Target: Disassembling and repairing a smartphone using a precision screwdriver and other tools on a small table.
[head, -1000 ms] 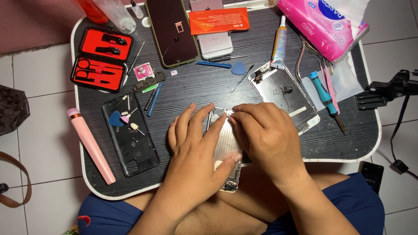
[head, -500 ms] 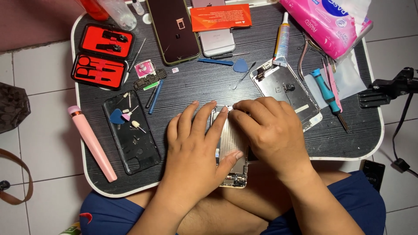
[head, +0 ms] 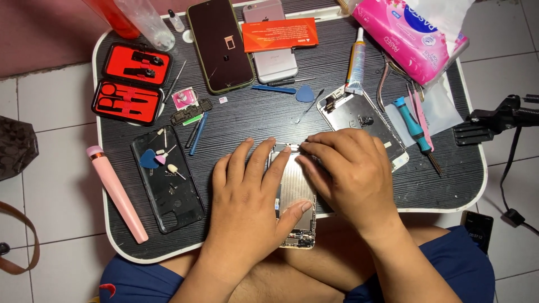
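Dark wood-grain lap table point(head: 365, 191) fills the view (white tile floor around it). Both hands hold an opened phone point(head: 296, 193) at its near edge: left hand point(head: 247, 207) fingers spread flat, thumb underneath; right hand point(head: 351, 174) fingertips pressed on its top edge. Orange flat packet point(head: 279, 35) and pink tissue pack point(head: 407, 33) lie far back.

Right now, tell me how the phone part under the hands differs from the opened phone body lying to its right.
The silver phone part lies half off the table's near edge, pinned by the left hand and right hand; the opened phone body lies wholly on the table, only its near end beneath the right hand. The part shows a plain metal face; the body shows small fittings inside. Both are silvery, phone-sized slabs.
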